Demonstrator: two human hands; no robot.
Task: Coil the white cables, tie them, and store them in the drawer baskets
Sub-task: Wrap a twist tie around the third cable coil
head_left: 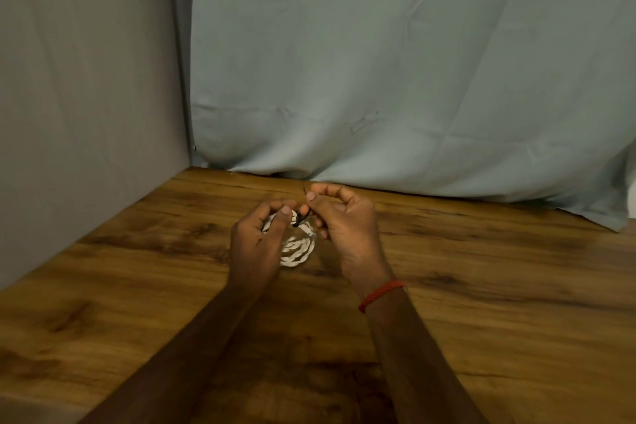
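Note:
A coiled white cable (298, 248) hangs between my two hands just above the wooden table (481, 268). My left hand (256, 244) grips the coil's left side, thumb on top. A thin dark tie (300, 217) wraps the top of the coil, and my right hand (344, 224) pinches this tie between thumb and forefinger. One end of the tie sticks up past my right fingers. The far part of the coil is hidden behind my fingers. No drawer or basket is in view.
A pale blue cloth (413, 62) hangs behind the table and drapes onto its far edge. A grey wall panel (86, 96) closes the left side. A red thread band (380, 294) circles my right wrist.

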